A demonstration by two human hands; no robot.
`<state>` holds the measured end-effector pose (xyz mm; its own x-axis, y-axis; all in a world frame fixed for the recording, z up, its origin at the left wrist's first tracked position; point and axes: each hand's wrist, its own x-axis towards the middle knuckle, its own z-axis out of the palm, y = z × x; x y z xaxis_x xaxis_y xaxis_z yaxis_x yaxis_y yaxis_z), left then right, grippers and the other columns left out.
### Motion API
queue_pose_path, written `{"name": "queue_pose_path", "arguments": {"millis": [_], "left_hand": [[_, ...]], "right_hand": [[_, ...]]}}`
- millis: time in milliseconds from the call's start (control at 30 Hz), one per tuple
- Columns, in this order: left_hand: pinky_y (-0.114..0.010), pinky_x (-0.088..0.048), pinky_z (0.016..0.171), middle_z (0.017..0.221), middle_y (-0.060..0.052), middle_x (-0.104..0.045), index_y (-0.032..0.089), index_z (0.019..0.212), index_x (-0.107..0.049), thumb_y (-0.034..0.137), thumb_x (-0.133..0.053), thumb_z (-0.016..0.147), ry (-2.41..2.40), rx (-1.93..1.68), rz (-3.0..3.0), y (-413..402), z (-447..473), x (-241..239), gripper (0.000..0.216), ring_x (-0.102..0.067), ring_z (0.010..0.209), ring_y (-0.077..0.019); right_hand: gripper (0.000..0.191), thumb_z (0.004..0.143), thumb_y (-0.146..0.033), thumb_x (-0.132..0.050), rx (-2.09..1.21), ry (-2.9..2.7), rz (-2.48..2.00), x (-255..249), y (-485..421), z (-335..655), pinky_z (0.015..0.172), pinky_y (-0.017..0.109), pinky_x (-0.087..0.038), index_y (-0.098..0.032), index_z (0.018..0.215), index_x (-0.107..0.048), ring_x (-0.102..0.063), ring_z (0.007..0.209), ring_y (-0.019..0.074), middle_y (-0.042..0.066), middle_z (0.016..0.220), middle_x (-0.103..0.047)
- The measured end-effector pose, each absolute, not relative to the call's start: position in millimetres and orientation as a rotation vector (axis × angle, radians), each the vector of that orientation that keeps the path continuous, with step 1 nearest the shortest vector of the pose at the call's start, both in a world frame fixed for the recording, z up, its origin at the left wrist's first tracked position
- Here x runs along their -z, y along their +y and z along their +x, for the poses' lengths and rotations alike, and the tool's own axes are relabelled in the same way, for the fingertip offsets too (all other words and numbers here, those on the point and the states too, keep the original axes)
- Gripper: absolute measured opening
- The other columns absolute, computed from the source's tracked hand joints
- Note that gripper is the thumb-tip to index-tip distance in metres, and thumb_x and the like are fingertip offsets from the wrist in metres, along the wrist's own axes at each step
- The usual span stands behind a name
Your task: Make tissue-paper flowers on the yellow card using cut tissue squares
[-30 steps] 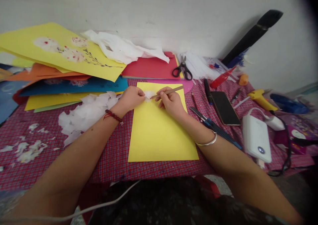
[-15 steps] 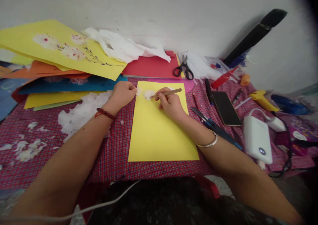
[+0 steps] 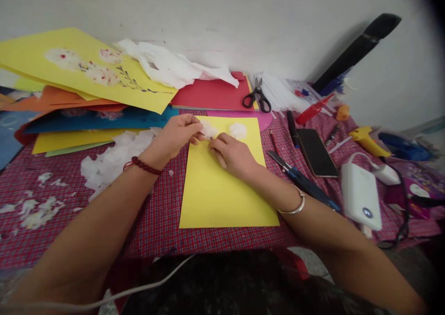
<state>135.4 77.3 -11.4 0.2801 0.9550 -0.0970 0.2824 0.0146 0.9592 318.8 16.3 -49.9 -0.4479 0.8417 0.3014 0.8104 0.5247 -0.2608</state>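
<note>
A sheet of yellow paper (image 3: 225, 199) lies before me on the checked cloth. White tissue paper (image 3: 208, 129) sits near its top left, and a second white tissue puff (image 3: 238, 130) shows at its top right. My left hand (image 3: 179, 136) is closed, thumb and fingers pinching the edge of the left tissue. From the other side my right hand (image 3: 234, 154) reaches the same tissue, fingers curled together, with a tiny dark spot at the tips. What it holds, if anything, is hidden.
Crumpled tissue (image 3: 111, 160) and torn scraps (image 3: 43, 211) lie to the left. Behind are decorated yellow sheets (image 3: 139, 72), red paper (image 3: 215, 94) and scissors (image 3: 257, 97). A cutter knife (image 3: 302, 180), phone (image 3: 317, 153), power bank (image 3: 360, 192) and glue gun (image 3: 368, 140) are at right.
My left hand has moved right onto the tissue. My right hand has turned and shifted slightly down; the brown stick seen in it earlier no longer shows. The right-hand tissue puff is now uncovered.
</note>
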Motion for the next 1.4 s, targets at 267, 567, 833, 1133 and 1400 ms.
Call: {"name": "queue_pose_path", "arguments": {"millis": [267,567,833,1133,1400], "left_hand": [[-0.028,-0.054,0.084,0.078,0.0,-0.058,0.019,0.073,-0.051,0.02,-0.059,0.083,1.074,-0.822,1.387,78,149,34,0.013,-0.059,0.078,-0.0112],[-0.03,-0.044,0.063,0.064,0.001,-0.055,0.02,0.069,-0.054,0.027,-0.064,0.079,1.287,-0.874,1.484,81,137,21,0.015,-0.051,0.061,-0.0116],[-0.035,-0.043,0.064,0.065,-0.001,-0.059,0.022,0.068,-0.052,0.03,-0.067,0.072,1.309,-0.788,1.508,88,145,-1,0.017,-0.057,0.065,-0.0164],[-0.03,-0.034,0.055,0.059,0.0,-0.054,0.021,0.059,-0.054,0.022,-0.063,0.064,1.555,-0.503,1.9,89,181,11,0.01,-0.051,0.06,-0.016],[-0.03,-0.033,0.057,0.059,-0.001,-0.056,0.021,0.058,-0.052,0.023,-0.06,0.069,1.566,-0.503,1.97,90,178,13,0.014,-0.052,0.064,-0.0176]], "right_hand": [[0.021,0.1,-0.032,-0.047,-0.641,-1.709,-1.217,48,26,330,0.064,0.028,-0.049,-0.02,0.097,-0.064,-0.064,0.07,0.0143,0.004,0.086,-0.069],[0.035,0.097,-0.051,-0.053,-1.065,-0.94,-1.241,45,46,338,0.038,0.018,-0.037,-0.019,0.083,-0.055,-0.052,0.039,0.0064,-0.004,0.059,-0.063],[0.035,0.098,-0.05,-0.055,-1.091,-0.929,-1.224,47,50,338,0.036,0.017,-0.037,-0.019,0.083,-0.055,-0.051,0.037,0.0059,-0.004,0.059,-0.062],[0.037,0.098,-0.053,-0.052,-0.936,-1.002,-1.205,45,48,343,0.039,0.017,-0.039,-0.02,0.084,-0.055,-0.051,0.04,0.006,-0.003,0.061,-0.062],[0.023,0.099,-0.036,-0.053,-0.869,-1.287,-1.217,53,45,336,0.044,0.02,-0.043,-0.019,0.086,-0.058,-0.054,0.043,0.0072,-0.002,0.067,-0.063]]}}
